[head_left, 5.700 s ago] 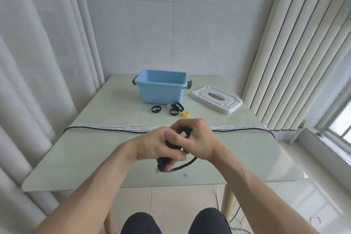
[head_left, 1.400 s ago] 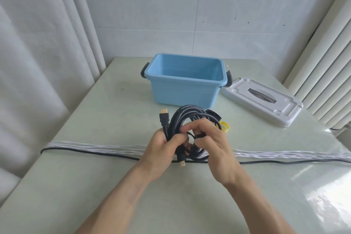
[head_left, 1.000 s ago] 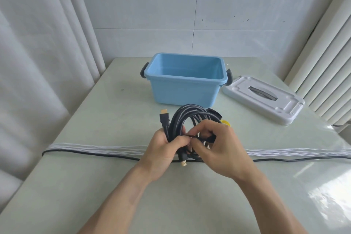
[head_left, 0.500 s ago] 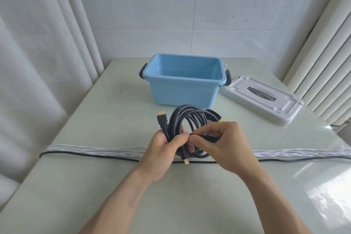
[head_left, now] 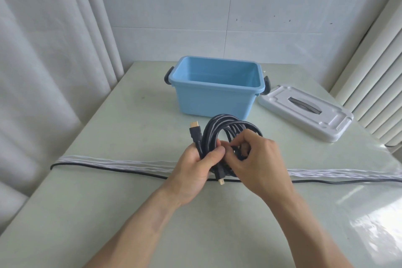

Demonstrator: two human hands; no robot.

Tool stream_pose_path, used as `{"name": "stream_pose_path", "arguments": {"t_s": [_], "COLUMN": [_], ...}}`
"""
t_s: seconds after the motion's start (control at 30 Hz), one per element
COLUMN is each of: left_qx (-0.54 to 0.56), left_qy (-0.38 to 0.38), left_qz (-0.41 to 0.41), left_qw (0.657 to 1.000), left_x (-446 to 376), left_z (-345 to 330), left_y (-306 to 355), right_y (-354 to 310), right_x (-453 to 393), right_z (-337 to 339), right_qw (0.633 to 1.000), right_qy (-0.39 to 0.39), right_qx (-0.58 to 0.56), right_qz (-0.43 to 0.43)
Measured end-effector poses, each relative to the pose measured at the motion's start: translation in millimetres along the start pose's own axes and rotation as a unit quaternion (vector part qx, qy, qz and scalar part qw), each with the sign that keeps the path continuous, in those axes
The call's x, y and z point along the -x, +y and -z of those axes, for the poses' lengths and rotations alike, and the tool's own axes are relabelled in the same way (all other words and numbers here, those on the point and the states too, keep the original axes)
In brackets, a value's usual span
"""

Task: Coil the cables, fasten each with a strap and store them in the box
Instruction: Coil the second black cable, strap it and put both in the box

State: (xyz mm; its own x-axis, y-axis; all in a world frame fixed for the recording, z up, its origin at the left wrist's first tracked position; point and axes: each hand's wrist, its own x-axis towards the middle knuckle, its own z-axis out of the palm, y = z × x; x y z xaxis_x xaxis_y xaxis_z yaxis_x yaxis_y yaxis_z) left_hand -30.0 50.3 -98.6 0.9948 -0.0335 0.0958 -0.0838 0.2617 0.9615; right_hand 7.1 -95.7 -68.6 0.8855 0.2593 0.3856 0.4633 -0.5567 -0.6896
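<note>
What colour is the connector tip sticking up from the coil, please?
Gold, on a black connector; the head view shows it.

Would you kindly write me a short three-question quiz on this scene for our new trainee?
1. True or false: the lid is on the box.
2. Which hand grips the coiled cable by its bunched loops? A. left hand B. right hand C. neither
3. Fill in: the gold-tipped plug sticks up on the coil's ____ side in the picture.

Key
1. False; the lid lies on the table, to the right of the open box.
2. A; the right hand's fingers work at the loops close by.
3. Left.
</note>
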Motion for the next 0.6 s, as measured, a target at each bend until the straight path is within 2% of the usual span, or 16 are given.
{"name": "stream_pose_path", "arguments": {"t_s": [0.1, 0.27, 0.4, 0.53, 0.6], "left_qx": [-0.012, -0.021, 0.041, 0.136, 0.101], "left_qy": [0.005, 0.0, -0.016, -0.016, -0.029], "left_qz": [0.003, -0.006, -0.019, 0.003, 0.007], "left_qw": [1.0, 1.0, 0.999, 0.991, 0.994], "left_x": [0.8, -0.3, 0.6, 1.3, 0.9], "left_z": [-1.6, 0.4, -5.1, -4.1, -1.8], "left_y": [-0.7, -0.9, 3.2, 6.2, 6.6], "right_y": [1.3, -1.7, -2.0, -7.6, -11.4], "right_x": [-1.0, -1.2, 0.4, 1.8, 2.1], "right_z": [1.8, 5.1, 5.7, 4.8, 6.8], "right_qw": [0.999, 0.989, 0.971, 0.939, 0.942], "right_qy": [-0.039, -0.126, -0.205, -0.229, -0.232], "right_qx": [0.006, -0.079, -0.115, -0.215, -0.195], "right_qz": [-0.002, -0.016, -0.052, -0.143, -0.142]}}
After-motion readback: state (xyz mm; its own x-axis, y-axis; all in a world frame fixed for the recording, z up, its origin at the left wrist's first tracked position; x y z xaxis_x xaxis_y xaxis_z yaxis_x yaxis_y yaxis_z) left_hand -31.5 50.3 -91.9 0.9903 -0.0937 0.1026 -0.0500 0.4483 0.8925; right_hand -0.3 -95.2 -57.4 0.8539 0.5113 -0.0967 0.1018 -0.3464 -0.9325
